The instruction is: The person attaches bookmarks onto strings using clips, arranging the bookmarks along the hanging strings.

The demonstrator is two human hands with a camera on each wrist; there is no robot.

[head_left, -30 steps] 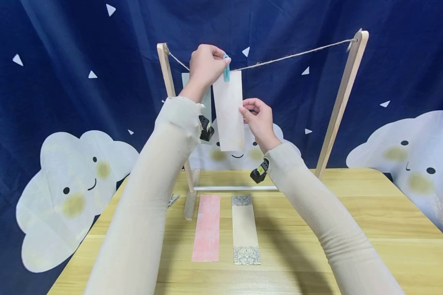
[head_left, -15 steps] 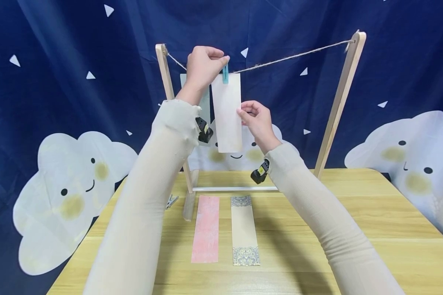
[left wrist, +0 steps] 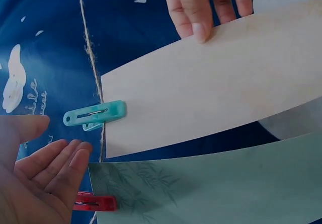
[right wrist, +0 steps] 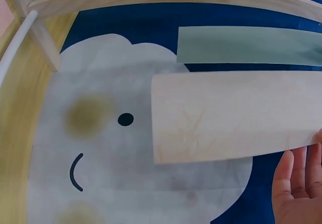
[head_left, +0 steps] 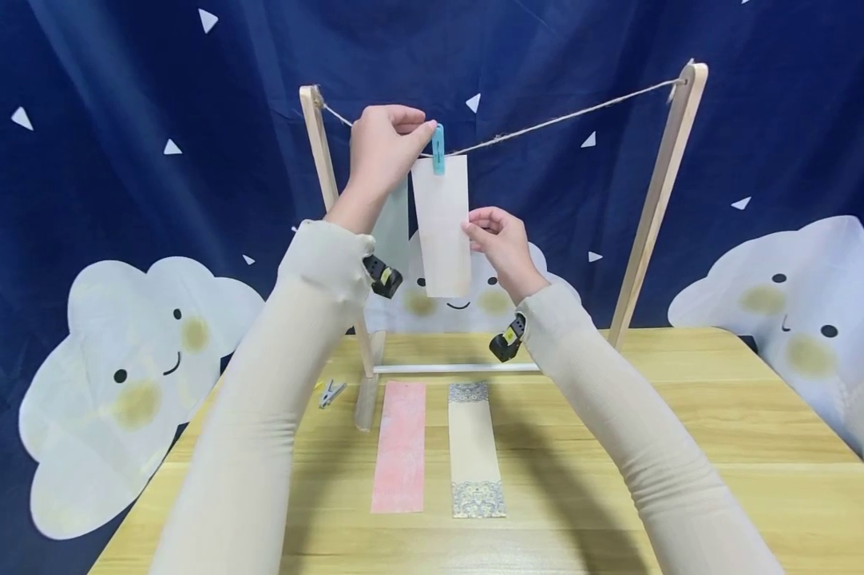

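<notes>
A cream paper bookmark [head_left: 442,235] hangs from the twine [head_left: 561,120], held at its top edge by a teal clothespin [left wrist: 98,114]. My left hand [left wrist: 43,176] is beside the clothespin, thumb and fingers spread apart with a gap to it in the left wrist view. My right hand [head_left: 502,243] pinches the bookmark's right edge, thumb on the front and fingers behind. Left of it a grey-green bookmark [left wrist: 216,183] with a leafy print hangs from a red clothespin [left wrist: 98,203]; in the head view its top is hidden behind my left hand.
The twine spans two wooden posts [head_left: 658,208] joined by a white rod [head_left: 457,368]. On the wooden table [head_left: 691,447] lie a pink bookmark [head_left: 400,447], a bookmark with patterned ends [head_left: 473,447] and a grey clothespin [head_left: 331,394]. A blue cloud-print curtain [head_left: 590,40] hangs behind.
My left hand has let go of the teal clothespin and shifted slightly down and left. Clothespin, twine and cream bookmark top sit lower in the head view. My right hand keeps its pinch.
</notes>
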